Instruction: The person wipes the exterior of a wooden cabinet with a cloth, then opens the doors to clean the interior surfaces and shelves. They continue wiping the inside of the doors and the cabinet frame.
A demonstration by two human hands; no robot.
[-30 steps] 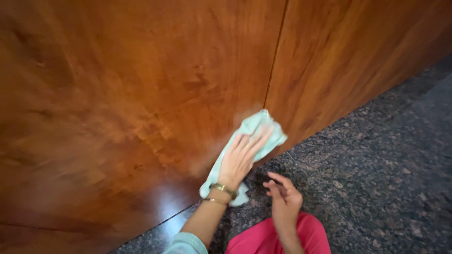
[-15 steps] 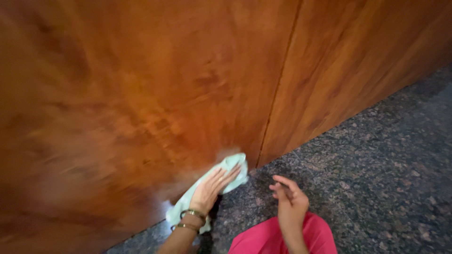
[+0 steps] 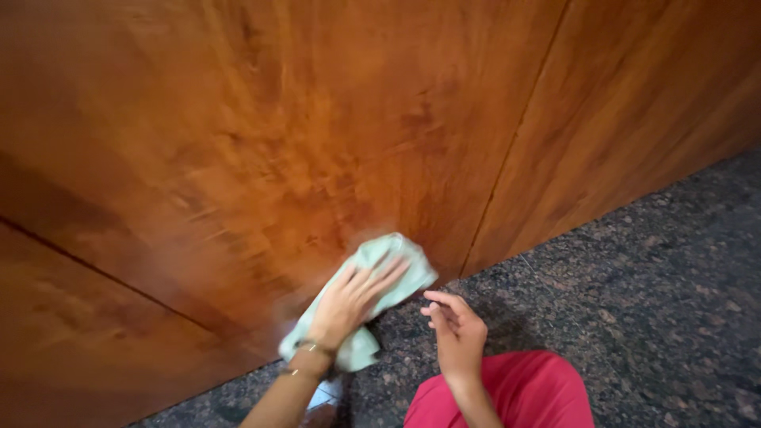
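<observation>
Polished wood panelling [image 3: 261, 158] is wiped near its foot with a pale green cloth [image 3: 380, 273], which is pressed flat against the panel by the left hand [image 3: 349, 305], fingers spread over the fabric. Since half a second ago the cloth has been carried up and rightward, toward the vertical seam [image 3: 507, 150], so a fresh patch is being covered. The right hand [image 3: 456, 337] is held empty, loosely curled, just right of the cloth, above the speckled stone floor [image 3: 650, 293].
</observation>
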